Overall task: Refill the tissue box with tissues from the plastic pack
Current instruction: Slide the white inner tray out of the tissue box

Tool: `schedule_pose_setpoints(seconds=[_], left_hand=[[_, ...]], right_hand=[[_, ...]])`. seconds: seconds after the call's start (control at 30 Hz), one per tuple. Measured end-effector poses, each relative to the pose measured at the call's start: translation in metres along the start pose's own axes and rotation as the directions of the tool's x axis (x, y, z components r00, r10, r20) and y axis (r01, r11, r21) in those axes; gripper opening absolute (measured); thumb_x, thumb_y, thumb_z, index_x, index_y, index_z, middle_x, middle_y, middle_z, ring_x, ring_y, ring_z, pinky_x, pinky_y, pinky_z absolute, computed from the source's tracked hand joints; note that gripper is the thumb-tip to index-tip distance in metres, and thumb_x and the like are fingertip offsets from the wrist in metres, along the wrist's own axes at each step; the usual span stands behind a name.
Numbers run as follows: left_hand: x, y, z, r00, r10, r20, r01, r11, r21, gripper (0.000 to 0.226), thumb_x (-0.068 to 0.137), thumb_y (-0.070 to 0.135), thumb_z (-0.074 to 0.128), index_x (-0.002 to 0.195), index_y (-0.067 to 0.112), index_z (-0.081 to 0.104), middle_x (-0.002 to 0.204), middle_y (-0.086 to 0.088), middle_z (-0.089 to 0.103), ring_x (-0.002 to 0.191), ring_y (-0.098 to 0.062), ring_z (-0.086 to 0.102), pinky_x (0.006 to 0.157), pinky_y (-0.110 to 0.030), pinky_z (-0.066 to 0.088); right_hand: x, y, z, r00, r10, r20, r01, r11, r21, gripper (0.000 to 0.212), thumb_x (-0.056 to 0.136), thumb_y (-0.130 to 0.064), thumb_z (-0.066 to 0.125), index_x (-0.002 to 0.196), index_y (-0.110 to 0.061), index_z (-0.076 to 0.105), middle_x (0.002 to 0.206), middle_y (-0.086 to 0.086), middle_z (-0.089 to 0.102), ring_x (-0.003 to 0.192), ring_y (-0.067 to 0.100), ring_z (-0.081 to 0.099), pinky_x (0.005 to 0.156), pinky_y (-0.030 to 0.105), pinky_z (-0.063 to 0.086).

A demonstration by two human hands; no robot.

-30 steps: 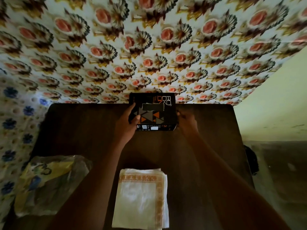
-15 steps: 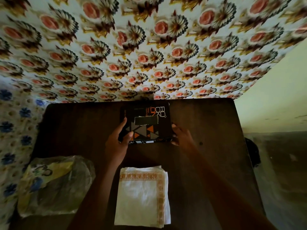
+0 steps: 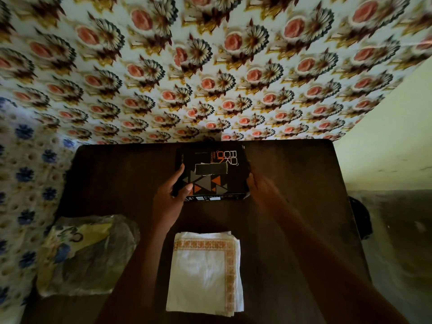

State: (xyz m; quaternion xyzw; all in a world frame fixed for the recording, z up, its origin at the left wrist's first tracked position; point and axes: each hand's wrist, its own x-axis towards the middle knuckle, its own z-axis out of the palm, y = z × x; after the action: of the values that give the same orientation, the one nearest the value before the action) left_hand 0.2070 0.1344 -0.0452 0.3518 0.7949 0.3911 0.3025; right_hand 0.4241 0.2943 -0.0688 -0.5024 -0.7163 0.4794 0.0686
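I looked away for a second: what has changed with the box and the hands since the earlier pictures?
The tissue box has come a little nearer the person, its top now more towards the camera. The left hand keeps hold of its left end; the right hand stays at its right end. The tissue stack and plastic pack lie unmoved on the table.

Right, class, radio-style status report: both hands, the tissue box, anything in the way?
Left hand grips tissue box by its left end. Right hand at its right end, blurred. Tissue stack lies loose nearer. Plastic pack aside; nothing in the way.
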Motion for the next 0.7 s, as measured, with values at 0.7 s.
schedule_pose_setpoints(seconds=[0.7], left_hand=[[0.003, 0.002, -0.008, 0.999, -0.012, -0.031, 0.013, 0.999, 0.043, 0.053, 0.098, 0.043, 0.059, 0.148, 0.037, 0.045, 0.145, 0.019, 0.04, 0.132, -0.004, 0.038, 0.097, -0.025, 0.042]], right_hand=[[-0.026, 0.006, -0.017, 0.966, 0.208, -0.152, -0.113, 0.872, 0.476, 0.073, 0.094, 0.006, 0.053, 0.146, -0.042, 0.034, 0.146, 0.009, 0.047, 0.123, 0.036, 0.057, 0.066, 0.042, 0.065]])
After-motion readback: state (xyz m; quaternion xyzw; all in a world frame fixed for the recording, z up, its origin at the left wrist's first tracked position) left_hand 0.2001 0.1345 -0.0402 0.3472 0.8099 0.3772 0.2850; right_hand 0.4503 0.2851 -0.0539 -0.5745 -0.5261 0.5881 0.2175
